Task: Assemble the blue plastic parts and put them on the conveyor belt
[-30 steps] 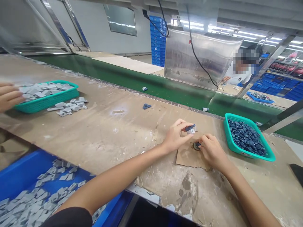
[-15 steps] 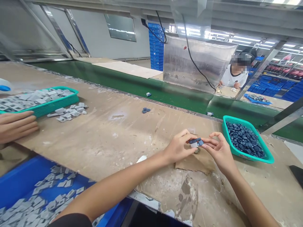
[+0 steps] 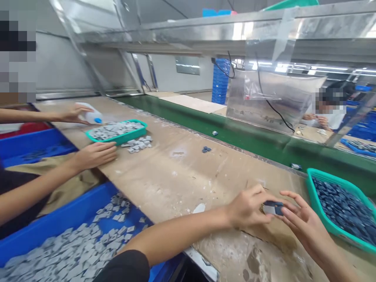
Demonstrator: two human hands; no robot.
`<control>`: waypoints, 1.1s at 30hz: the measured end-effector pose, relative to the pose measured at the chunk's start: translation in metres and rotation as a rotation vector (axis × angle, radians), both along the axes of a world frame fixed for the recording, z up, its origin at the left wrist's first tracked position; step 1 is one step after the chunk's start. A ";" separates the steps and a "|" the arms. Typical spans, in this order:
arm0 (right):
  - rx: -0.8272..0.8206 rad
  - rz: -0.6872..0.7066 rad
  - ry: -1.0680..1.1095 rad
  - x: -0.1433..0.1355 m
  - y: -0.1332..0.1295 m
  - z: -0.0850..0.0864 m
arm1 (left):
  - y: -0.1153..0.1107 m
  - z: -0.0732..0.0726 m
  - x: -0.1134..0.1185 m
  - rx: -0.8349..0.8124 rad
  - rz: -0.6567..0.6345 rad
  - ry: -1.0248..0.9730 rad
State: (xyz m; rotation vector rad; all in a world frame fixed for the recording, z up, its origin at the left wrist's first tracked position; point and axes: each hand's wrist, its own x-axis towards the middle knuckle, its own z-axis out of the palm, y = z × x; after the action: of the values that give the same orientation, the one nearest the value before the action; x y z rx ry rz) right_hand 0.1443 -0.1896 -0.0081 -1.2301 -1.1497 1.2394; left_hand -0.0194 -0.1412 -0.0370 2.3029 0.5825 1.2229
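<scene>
Above the worktop (image 3: 176, 180), near the right basket (image 3: 315, 196), a grey-blue part (image 3: 270, 210) is pinched in the narrow grip of left hand (image 3: 249, 207) and right hand (image 3: 307, 223); a drop could be caused by uneven pressure.

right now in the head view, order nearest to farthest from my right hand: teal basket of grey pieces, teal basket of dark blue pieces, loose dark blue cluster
1. Basket of dark blue pieces, to its right
2. Dark blue cluster, ahead, left
3. Basket of grey pieces, far left
</scene>
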 end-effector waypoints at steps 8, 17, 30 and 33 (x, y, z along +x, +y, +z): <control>-0.134 0.263 0.054 0.007 -0.012 0.004 | -0.010 0.002 0.002 0.055 -0.098 -0.015; -0.129 0.289 0.199 0.003 -0.018 -0.003 | -0.020 0.000 0.003 0.115 0.039 -0.043; 0.010 -0.517 -0.966 0.165 0.031 0.017 | 0.142 0.013 0.013 -0.117 0.317 0.366; -0.011 -0.478 -1.344 0.205 0.031 0.007 | 0.193 0.011 0.019 -0.088 0.425 0.443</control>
State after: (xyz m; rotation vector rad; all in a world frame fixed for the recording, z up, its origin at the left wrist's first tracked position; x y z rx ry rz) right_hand 0.3489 -0.1590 -0.0009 -2.2635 -1.5545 -0.0933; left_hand -0.0005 0.0522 -0.0264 2.4590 1.3079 0.8215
